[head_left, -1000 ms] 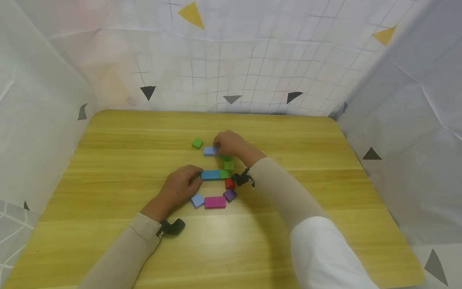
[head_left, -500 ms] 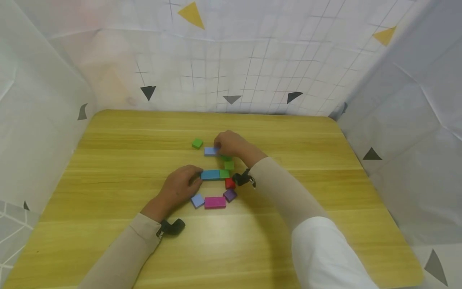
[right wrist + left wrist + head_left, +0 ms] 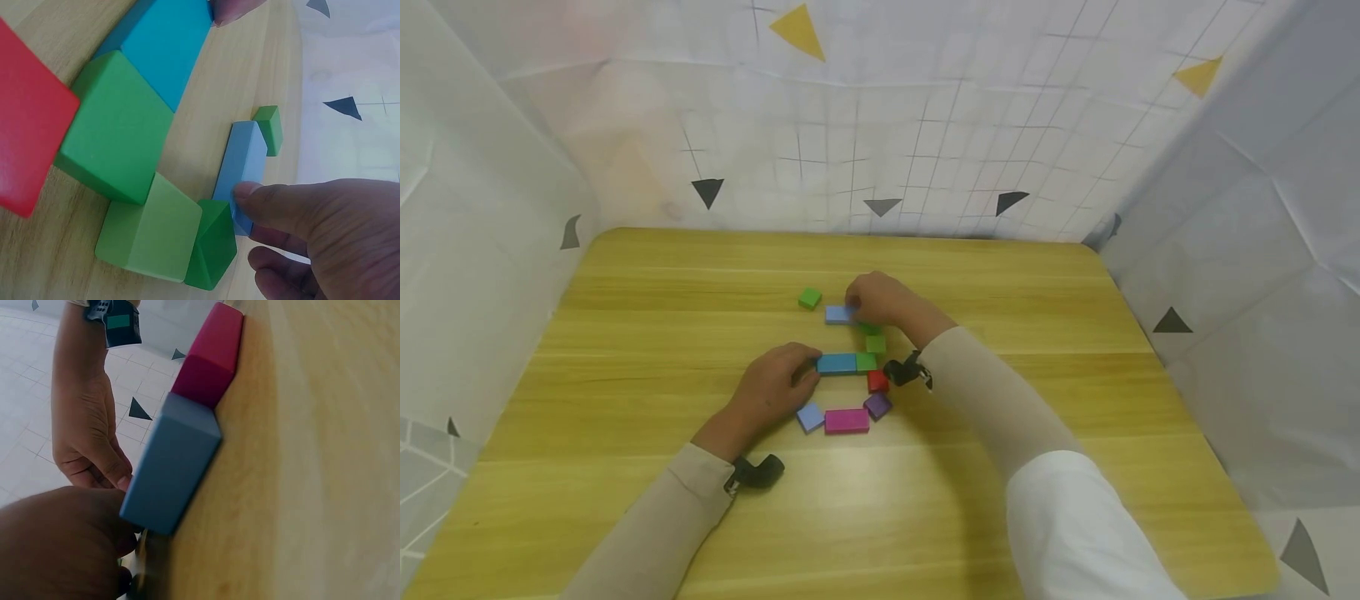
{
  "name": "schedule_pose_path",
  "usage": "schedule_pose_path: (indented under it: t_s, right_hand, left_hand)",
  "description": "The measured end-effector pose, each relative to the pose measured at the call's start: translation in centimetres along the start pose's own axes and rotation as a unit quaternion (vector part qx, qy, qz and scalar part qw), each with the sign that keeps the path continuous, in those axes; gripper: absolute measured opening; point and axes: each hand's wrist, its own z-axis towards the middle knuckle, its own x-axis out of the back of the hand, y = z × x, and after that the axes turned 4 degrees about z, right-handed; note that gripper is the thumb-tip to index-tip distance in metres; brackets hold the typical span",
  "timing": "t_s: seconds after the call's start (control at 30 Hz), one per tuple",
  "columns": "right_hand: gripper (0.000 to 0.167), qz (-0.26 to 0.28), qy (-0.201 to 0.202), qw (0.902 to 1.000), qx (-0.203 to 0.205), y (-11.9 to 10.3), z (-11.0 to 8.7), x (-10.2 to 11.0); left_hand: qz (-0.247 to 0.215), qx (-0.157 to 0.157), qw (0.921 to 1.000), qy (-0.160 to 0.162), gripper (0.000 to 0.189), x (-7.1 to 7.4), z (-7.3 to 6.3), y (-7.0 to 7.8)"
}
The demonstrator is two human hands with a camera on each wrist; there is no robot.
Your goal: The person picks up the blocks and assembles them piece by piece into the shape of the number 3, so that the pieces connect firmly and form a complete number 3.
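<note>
Right hand [image 3: 880, 300] touching light-blue block [image 3: 838, 314]

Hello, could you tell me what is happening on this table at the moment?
A person is laying small coloured wooden blocks in a curved row on a yellow wooden table. The right hand touches a light blue rectangular block at the far end. The left hand rests with a fingertip against a teal rectangular block in the middle. A magenta rectangular block lies at the near end, and a small green cube sits apart, farther back.
</note>
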Motion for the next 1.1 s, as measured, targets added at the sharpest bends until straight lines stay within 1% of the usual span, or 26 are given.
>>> schedule_pose_path:
  t_s: [0.3, 0.53, 0.6, 0.87, 1.0, 1.1]
  right_hand:
    - [0.028, -0.002, 0.000, 1.0000, -0.003, 0.0, 0.0, 0.0]
    - [0.032, 0.028, 0.013, 0.9995, -0.011, -0.3, 0.0, 0.3]
    - [0.034, 0.029, 0.014, 0.9994, -0.011, -0.4, 0.1, 0.3]
    - [0.035, 0.001, 0.025, 0.9996, 0.012, -1.2, 1.3, -0.4]
    - [0.034, 0.016, 0.041, 0.9990, 0.011, -1.9, 1.9, -0.6]
    - [0.026, 0.029, 0.055, 0.9980, 0.015, -2.1, 2.5, -0.8]
  left_hand:
    - [-0.001, 0.001, 1.0000, 0.000, 0.030, 0.1, -0.1, 0.0]
    - [-0.003, -0.001, 1.0000, 0.001, 0.030, 0.1, -0.1, -0.1]
    - [-0.004, -0.002, 1.0000, 0.001, 0.031, 0.0, 0.0, -0.1]
    - [-0.001, -0.008, 1.0000, 0.005, 0.032, -0.1, 0.0, -0.2]
    - [-0.002, -0.012, 0.9999, 0.009, 0.032, -0.1, 0.0, -0.4]
    - [-0.008, -0.012, 0.9999, 0.008, 0.033, -0.2, 0.0, -0.5]
